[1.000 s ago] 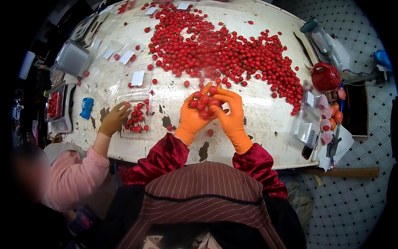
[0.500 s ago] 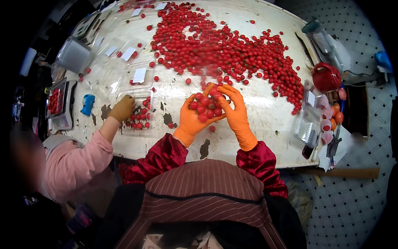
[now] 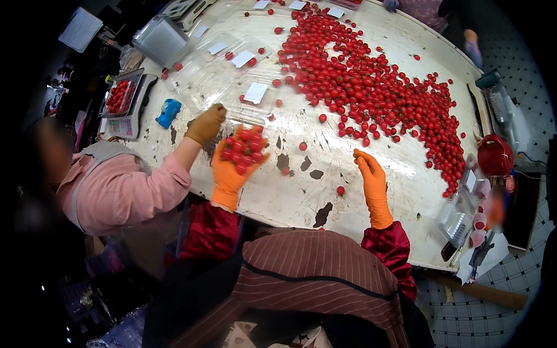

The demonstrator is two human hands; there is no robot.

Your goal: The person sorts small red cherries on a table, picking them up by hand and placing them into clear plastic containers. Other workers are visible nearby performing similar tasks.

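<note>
My left hand [image 3: 228, 180], in an orange glove, cups a heap of cherry tomatoes [image 3: 242, 151] near the table's left front, slightly blurred. It is beside a co-worker's brown-gloved hand [image 3: 207, 124] and over a clear plastic box, which it partly hides. My right hand [image 3: 374, 188], also orange-gloved, hovers over the table with nothing in it, fingers stretched out and held close together. A few loose tomatoes lie between the hands, one cherry tomato [image 3: 340, 190] nearest the right. Beyond spreads a large pile of cherry tomatoes [image 3: 371, 93].
Clear plastic boxes with a white label [image 3: 255, 93] lie at the far left. A blue tape dispenser [image 3: 168, 113] and a scale [image 3: 130, 123] bearing a filled tray stand left. A red pot [image 3: 495, 155] sits at the right edge. Another person stands at the far side.
My left hand has carried the tomatoes leftward toward the co-worker's hand. My right hand has come away from them and is empty. The view has swung left.
</note>
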